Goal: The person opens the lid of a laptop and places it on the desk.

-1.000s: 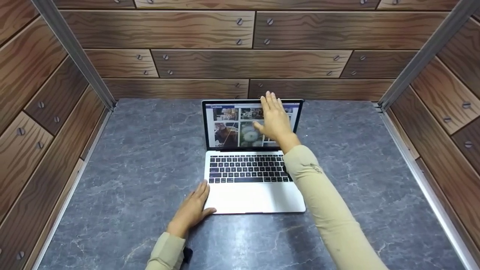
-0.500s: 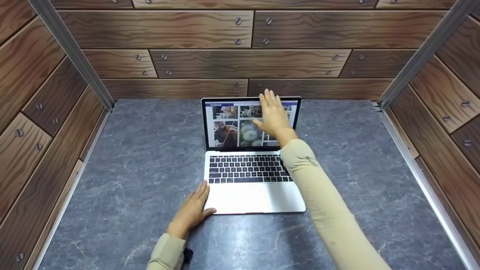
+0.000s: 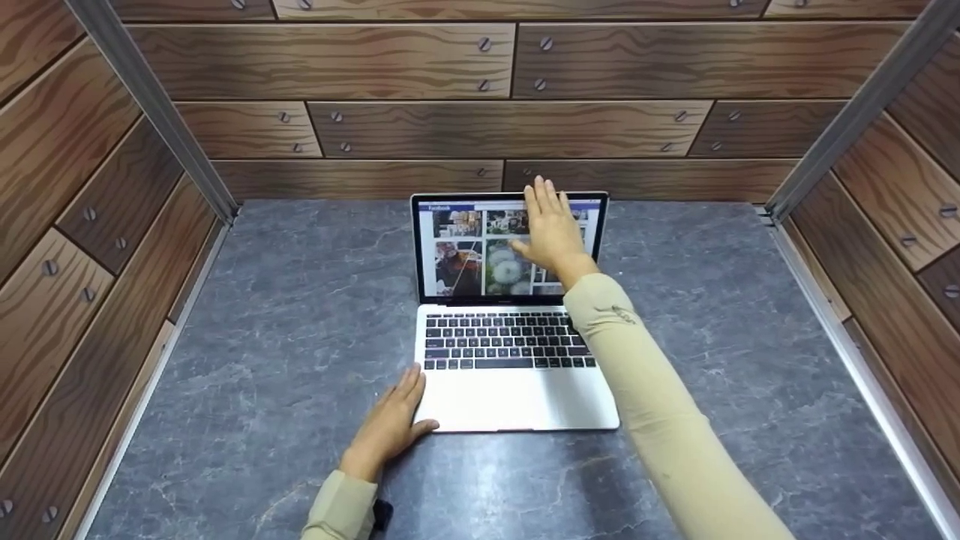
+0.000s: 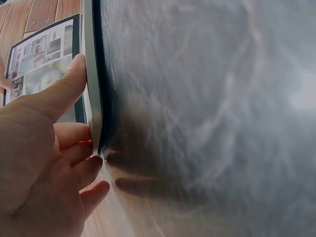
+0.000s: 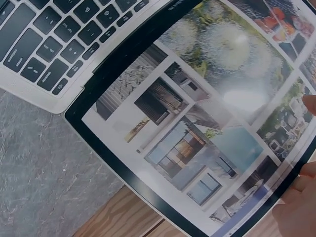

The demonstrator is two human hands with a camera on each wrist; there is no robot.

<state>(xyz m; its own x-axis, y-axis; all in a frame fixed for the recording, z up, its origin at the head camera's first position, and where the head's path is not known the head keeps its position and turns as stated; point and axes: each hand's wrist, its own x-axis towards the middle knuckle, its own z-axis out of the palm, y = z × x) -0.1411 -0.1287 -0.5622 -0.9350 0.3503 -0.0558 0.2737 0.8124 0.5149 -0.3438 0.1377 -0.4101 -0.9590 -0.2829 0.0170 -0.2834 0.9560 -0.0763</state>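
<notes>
An open silver laptop stands on the grey marbled surface, its screen lit with a page of photos. My left hand holds the front left corner of the base. Its thumb lies at the front edge and its fingers lie along the left side, as the left wrist view also shows the thumb against the edge. On the right half of the screen, my right hand lies with straight fingers reaching past the top edge and the thumb spread over the display. Its forearm covers part of the keyboard's right side.
Wood-plank-patterned walls enclose the surface at the back and both sides. Metal posts rise at the back corners, and pale strips run along the side edges. Light glares off the surface in front of the laptop.
The screen's top edge has risen a little in view, as if the lid leans slightly further back, with the right hand on it. The left hand stays at the corner.
</notes>
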